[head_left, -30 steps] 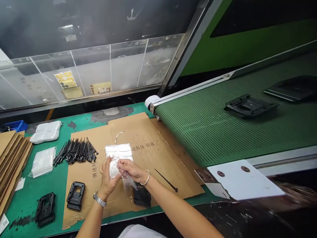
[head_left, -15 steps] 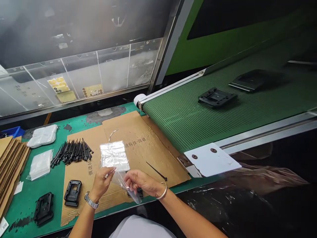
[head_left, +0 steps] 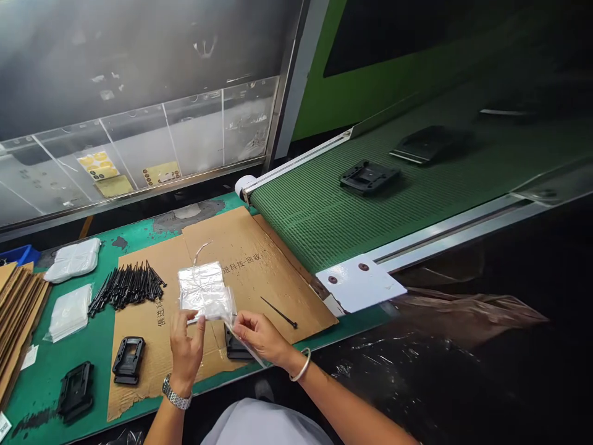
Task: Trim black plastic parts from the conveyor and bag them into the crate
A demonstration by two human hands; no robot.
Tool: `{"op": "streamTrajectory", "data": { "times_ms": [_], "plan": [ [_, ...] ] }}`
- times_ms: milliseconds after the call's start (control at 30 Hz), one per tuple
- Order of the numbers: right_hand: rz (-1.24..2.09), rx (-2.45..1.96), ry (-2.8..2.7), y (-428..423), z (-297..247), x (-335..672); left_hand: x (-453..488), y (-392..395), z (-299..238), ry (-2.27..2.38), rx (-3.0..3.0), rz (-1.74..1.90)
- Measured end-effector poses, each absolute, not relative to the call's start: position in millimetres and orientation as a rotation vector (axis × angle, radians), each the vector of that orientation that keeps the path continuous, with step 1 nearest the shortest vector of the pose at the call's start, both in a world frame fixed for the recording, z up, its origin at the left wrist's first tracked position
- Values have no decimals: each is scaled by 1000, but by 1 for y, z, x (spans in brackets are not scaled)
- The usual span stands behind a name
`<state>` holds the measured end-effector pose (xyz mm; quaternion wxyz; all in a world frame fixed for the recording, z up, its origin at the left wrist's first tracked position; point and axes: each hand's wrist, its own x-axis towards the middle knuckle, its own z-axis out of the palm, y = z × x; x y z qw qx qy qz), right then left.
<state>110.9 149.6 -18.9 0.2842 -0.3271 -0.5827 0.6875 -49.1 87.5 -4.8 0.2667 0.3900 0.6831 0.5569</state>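
Note:
My right hand (head_left: 262,337) pinches a clear plastic bag (head_left: 250,351) by its side, and the bag hangs slanted toward the table's front edge. My left hand (head_left: 186,346), with a watch at the wrist, is open, thumb and fingers apart with nothing visible between them. Just beyond it lies a stack of clear plastic bags (head_left: 200,285) on the cardboard. Partly hidden behind the held bag is a black plastic part (head_left: 235,347). A single black cable tie (head_left: 279,313) lies right of my right hand.
A pile of black cable ties (head_left: 127,285) lies at left on the cardboard sheet (head_left: 259,287). Two black frames (head_left: 128,360) sit at front left. More bag packs (head_left: 70,312) and stacked cardboard (head_left: 21,315) stand beyond. A green conveyor (head_left: 306,210) carries black parts (head_left: 369,177).
My left hand has let go of the bag and its fingers have spread. The right hand still holds the bag. The view has shifted, and parts on the conveyor appear further left.

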Motion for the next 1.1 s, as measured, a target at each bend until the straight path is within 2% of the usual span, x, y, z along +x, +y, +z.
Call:
{"op": "streamTrajectory", "data": {
  "times_ms": [133, 233, 367, 467, 667, 800, 867, 933, 1000, 1100],
  "plan": [
    [1682, -895, -1884, 145, -17, 115, -18, 78, -5, 1226, 847, 1176],
    [1731, -770, -2024, 144, -18, 119, -2, 74, -10, 1125, 683, 1197],
    [1921, -874, -1639, 148, -26, 122, 0, 73, -25, 1050, 257, 1457],
    [1878, -1089, -1217, 153, -37, 119, -5, 74, -39, 1073, -15, 1556],
    [1813, -1113, -1105, 148, -46, 100, -3, 68, -57, 1483, 276, 1605],
    [1478, -1067, -1747, 139, -38, 89, -4, 60, -65, 1927, 534, 1647],
    [1256, -948, -2118, 137, -33, 85, -10, 58, -69, 2158, 974, 1528],
    [1125, -835, -2260, 137, -34, 84, -20, 58, -74, 2220, 1337, 1307],
    [1015, -930, -2141, 138, -43, 88, -35, 61, -80, 2304, 1429, 1146],
    [861, -1318, -1812, 135, -74, 105, -58, 62, -87, 2562, 1259, 1045]
  ]
}}
